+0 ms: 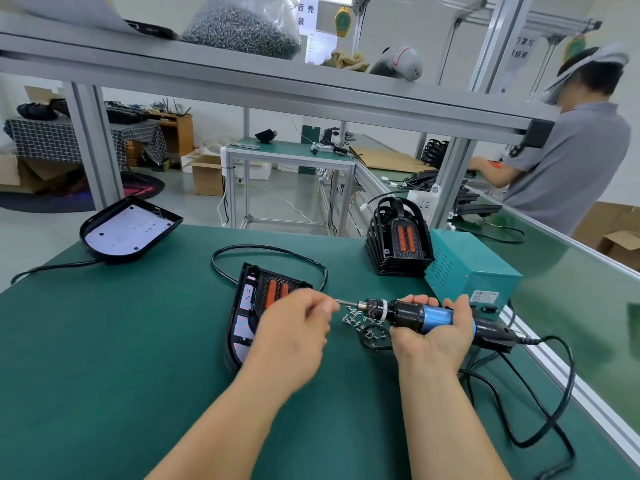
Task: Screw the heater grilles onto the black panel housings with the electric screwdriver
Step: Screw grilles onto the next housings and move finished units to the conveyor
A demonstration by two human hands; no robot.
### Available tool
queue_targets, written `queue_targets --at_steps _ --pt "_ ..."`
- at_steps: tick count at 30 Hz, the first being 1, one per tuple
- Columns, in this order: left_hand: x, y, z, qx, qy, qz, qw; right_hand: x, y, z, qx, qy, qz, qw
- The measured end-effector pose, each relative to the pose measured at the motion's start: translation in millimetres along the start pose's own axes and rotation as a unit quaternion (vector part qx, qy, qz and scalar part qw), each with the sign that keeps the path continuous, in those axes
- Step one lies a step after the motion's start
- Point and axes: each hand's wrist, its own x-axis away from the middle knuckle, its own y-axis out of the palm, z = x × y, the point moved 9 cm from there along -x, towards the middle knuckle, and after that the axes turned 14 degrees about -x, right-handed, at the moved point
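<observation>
Black panel housings number two on the green mat. The near housing lies partly under the left hand, and the far housing sits well apart at the mat's back left corner, its white board facing up. One heater grille with two orange bars is seated in the near housing. A stack of grilles (too tightly nested to count) stands at the back right, just beside one teal power box.

One electric screwdriver lies horizontal in the right hand, which is palm up with its fingers curled round the blue body, and the bit points left. The left hand is over the near housing with its fingertips bunched at the bit's tip; whether they pinch a screw cannot be told. One loose heap of screws lies on the mat between the two hands. One other person stands at the neighbouring bench.
</observation>
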Motion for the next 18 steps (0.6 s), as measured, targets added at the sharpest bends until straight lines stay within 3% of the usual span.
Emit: queue_targets --at_steps 3,5,10,18 --pt "-5.1 -6.3 -24.3 0.211 -0.106 0.012 0.972 1.3 0.4 3.9 -0.012 0.007 -0.004 1.000" --pt "-4.1 -1.9 -29.1 0.289 -0.138 0.011 0.947 2.3 1.0 7.1 -0.013 0.013 -0.005 1.000" --pt "-0.5 1.4 -34.2 0.350 -0.167 0.055 0.920 4.0 3.7 10.7 -0.024 0.025 -0.017 0.999" --pt "-2.3 2.9 -28.9 0.356 -0.135 0.038 0.924 12.1 14.1 20.8 -0.017 0.057 -0.061 0.996"
